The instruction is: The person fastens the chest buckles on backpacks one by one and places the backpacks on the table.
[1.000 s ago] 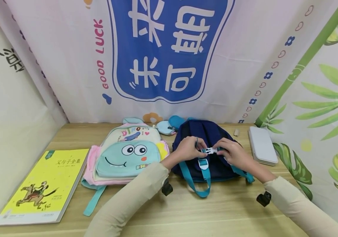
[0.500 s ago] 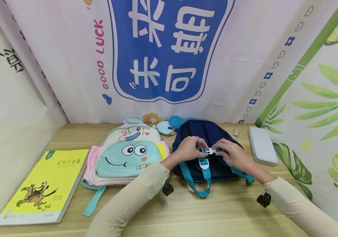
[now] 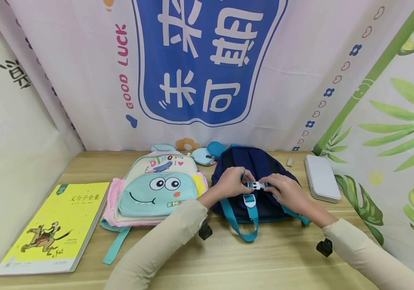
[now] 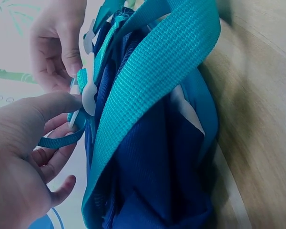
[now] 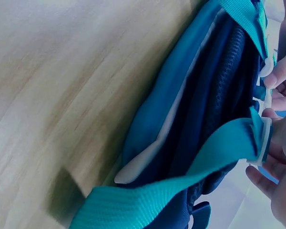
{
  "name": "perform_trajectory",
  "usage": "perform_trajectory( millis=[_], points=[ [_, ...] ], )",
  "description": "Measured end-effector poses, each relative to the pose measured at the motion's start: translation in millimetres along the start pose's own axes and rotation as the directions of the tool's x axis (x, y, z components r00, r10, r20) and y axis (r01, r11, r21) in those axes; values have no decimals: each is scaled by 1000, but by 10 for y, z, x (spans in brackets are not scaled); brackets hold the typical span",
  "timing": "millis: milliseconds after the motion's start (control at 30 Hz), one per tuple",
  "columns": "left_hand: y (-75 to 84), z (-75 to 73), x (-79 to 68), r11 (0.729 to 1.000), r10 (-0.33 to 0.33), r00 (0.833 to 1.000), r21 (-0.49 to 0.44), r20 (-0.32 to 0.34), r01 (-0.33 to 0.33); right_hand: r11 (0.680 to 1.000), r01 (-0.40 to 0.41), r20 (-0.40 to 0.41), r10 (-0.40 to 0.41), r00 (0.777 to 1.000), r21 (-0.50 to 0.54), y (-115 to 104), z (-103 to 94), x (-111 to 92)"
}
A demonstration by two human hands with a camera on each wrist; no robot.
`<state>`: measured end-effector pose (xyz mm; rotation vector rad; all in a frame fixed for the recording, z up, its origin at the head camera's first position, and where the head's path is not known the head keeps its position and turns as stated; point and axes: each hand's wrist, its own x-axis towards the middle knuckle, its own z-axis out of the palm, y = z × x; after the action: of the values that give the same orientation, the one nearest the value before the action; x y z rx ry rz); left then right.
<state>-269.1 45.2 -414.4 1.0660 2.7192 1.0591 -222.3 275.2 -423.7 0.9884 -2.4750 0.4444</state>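
A navy backpack (image 3: 241, 155) with teal straps lies on the table, its strap side facing up. Across its middle runs a white side-release buckle (image 3: 256, 185) on teal webbing. My left hand (image 3: 230, 182) pinches the buckle's left end between thumb and fingers. At the other end, my right hand (image 3: 283, 189) grips the right part. The two halves meet in line, with small dark gaps showing between the prongs. A white strap adjuster (image 3: 249, 200) sits just below, on a looped teal strap (image 3: 244, 233). In the left wrist view, the thumb (image 4: 62, 102) presses against the white plastic.
Left of the navy bag lies a pastel dinosaur backpack (image 3: 156, 195). A yellow book (image 3: 52, 225) is at the far left of the wooden table (image 3: 250, 266). Small round blue pouches (image 3: 204, 155) lie behind the bags. A white flat box (image 3: 322, 177) stands at right, near a small beige piece (image 3: 290, 162).
The buckle halves have come closer together, and less of the prongs shows. My right hand has shifted slightly left; my left hand stays nearly in place.
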Motion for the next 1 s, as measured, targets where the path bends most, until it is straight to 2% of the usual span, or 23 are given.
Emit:
perform_trajectory(
  millis=[300,500,700,867,1000],
  points=[
    [-7,44,-24,989,67,997,137,-40,-61,999,33,-3,-33,999,-41,9,44,1],
    [17,53,-38,976,66,998,208,-8,-62,988,76,-40,-82,996,-132,19,64,-15],
    [8,58,-42,957,72,997,281,18,-74,972,118,-40,-129,991,-205,24,82,3],
    [-2,76,-45,947,77,997,310,28,-82,964,139,-33,-150,988,-227,32,84,0],
    [-10,84,-48,951,78,997,297,28,-83,964,145,-45,-159,986,-224,35,97,-1]
  ],
)
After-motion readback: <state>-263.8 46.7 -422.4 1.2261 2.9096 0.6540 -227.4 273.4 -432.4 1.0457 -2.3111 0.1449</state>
